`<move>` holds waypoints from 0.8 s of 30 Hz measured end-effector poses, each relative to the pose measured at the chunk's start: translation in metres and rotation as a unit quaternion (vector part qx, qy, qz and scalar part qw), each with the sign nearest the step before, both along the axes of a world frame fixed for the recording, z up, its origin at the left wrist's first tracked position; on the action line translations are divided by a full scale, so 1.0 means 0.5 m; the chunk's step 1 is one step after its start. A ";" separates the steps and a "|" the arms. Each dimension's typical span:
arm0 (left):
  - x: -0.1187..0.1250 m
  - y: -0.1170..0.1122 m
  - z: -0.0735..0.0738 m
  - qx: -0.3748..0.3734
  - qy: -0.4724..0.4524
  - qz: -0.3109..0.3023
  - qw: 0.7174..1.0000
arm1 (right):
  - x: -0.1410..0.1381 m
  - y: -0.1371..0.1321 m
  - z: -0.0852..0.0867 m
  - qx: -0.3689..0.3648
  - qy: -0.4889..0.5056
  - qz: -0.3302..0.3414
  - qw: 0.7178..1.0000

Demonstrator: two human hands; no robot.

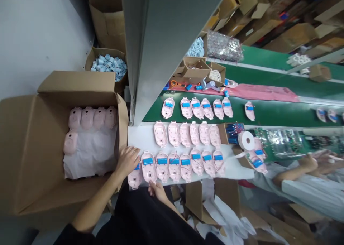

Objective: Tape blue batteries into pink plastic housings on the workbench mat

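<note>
The step in hand looks to be the handling of the front row of pink shells, which lies to the right of the big cardboard box [76, 82]. The left hand [128, 162] is at the box's right edge, by the far end of the end shell [134, 182], the one nearest the box; I cannot tell whether it grasps that shell or only rests there. The right hand [158, 192], a little further right of the box, has its fingers at the near end of the second shell [149, 171], touching or nearly so; whether they pinch it I cannot tell. Both shells sit on the white table [142, 135], each with a blue battery inside. Shifting either would, I judge, call for a steady hold and a level carry, so that the battery does not slip.

Inside the box, packed shells [88, 118] lie along its far side, with white paper [94, 152] nearer. Right of the box, behind the front row, is a row of bare shells [174, 134] without batteries. Further off from the box come a white roll [246, 141], a green bench [271, 116] with more shells, and a co-worker's hand [309, 162]. Just beyond the box stands a carton of pale blue cups [109, 66]
</note>
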State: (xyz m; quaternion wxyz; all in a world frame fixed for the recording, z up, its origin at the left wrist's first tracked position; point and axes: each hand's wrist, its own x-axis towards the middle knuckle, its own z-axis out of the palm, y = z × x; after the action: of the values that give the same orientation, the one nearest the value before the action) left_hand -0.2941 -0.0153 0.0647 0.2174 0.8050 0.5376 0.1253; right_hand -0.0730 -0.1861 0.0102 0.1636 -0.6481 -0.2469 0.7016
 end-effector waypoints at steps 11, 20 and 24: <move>-0.297 -0.053 -0.013 -0.033 -0.071 0.338 0.938 | 0.030 0.635 0.025 0.115 0.030 -0.197 0.973; -0.522 0.073 -0.201 -0.171 0.069 0.539 0.822 | 0.003 0.573 0.046 0.134 -0.025 -0.116 0.984; -0.581 0.091 -0.259 -0.205 0.091 0.597 0.770 | 0.054 0.237 0.045 0.065 -0.075 -0.049 0.994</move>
State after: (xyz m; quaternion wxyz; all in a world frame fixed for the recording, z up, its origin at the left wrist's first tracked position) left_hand -0.5846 0.0302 -0.0649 0.2085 0.2655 0.9404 0.0424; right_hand -0.0459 -0.0678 0.0325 0.2206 -0.6982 -0.2719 0.6245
